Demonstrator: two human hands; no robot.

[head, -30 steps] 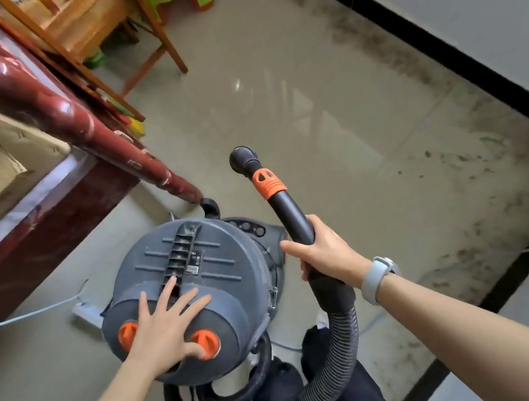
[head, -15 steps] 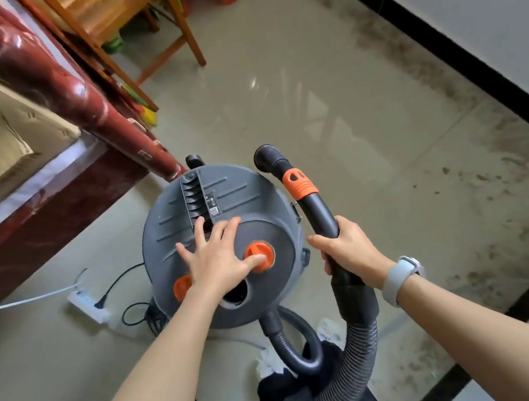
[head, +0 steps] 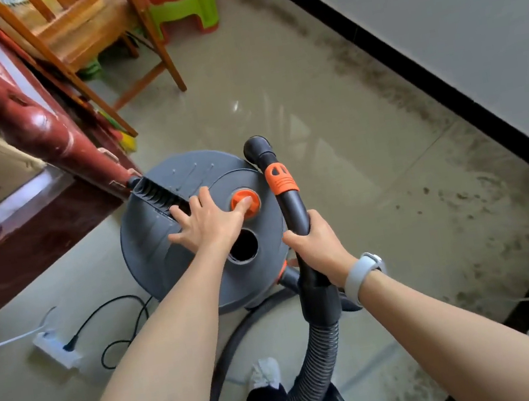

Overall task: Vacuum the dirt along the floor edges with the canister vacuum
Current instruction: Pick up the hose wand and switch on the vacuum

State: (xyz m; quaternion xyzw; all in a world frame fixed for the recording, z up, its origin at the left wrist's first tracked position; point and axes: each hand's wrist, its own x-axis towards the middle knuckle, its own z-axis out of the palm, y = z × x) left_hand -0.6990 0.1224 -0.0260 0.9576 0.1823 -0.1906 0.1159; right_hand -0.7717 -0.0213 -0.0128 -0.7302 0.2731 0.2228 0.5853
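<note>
Canister vacuum (head: 160,251) (beside red rail (head: 37,132)); open floor (head: 335,154) toward dirty wall edge (head: 393,82).

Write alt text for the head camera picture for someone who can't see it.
A person's left hand rests spread on a grey canister vacuum, a finger on its orange button, while the right hand grips the black wand. Dirt lines the floor along the black baseboard.

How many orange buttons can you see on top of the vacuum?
1. The orange button sits on the vacuum lid, under the left hand thumb. Another may be hidden beneath that hand.
</note>
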